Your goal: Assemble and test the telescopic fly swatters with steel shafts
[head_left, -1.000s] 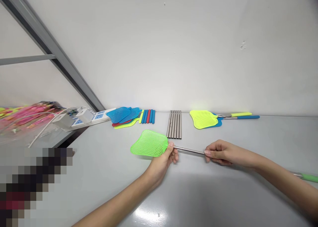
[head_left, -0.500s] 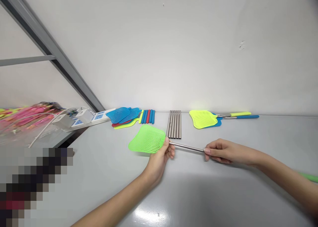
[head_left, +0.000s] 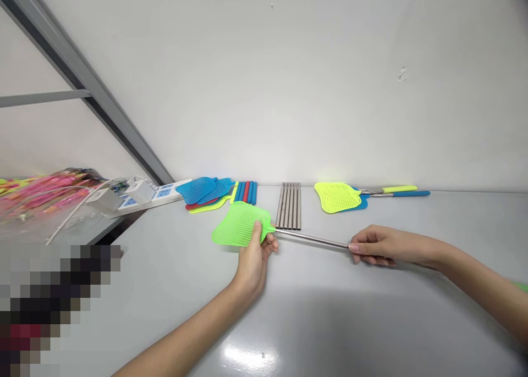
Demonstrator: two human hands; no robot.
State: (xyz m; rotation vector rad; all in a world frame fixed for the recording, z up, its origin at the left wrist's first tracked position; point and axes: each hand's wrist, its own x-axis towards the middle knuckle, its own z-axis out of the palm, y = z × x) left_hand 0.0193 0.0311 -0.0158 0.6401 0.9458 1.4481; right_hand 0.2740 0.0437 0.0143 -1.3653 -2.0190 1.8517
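Note:
Between my hands, above the grey table, is a green fly swatter head [head_left: 237, 226] joined to a thin metal rod [head_left: 311, 238]. My left hand [head_left: 258, 253] is closed on the swatter head near its neck, thumb on top of the mesh. Pinched around the rod's right end are the fingers of my right hand [head_left: 375, 246]. Behind the rod lies a row of several metal tubes [head_left: 291, 206]. Part of something green [head_left: 522, 287] shows past my right forearm; my arm hides most of it.
Blue, red and yellow swatter heads [head_left: 198, 191] lie stacked at the back left, beside a row of coloured handles [head_left: 246, 192]. Yellow and blue swatters with handles [head_left: 338, 197] rest at the back right. A power strip [head_left: 165, 194] and bagged pink items [head_left: 49, 201] are at far left.
My left hand has shifted from the neck onto the mesh, uncovering the joint with the rod. My right hand has moved a little to the right, still on the rod.

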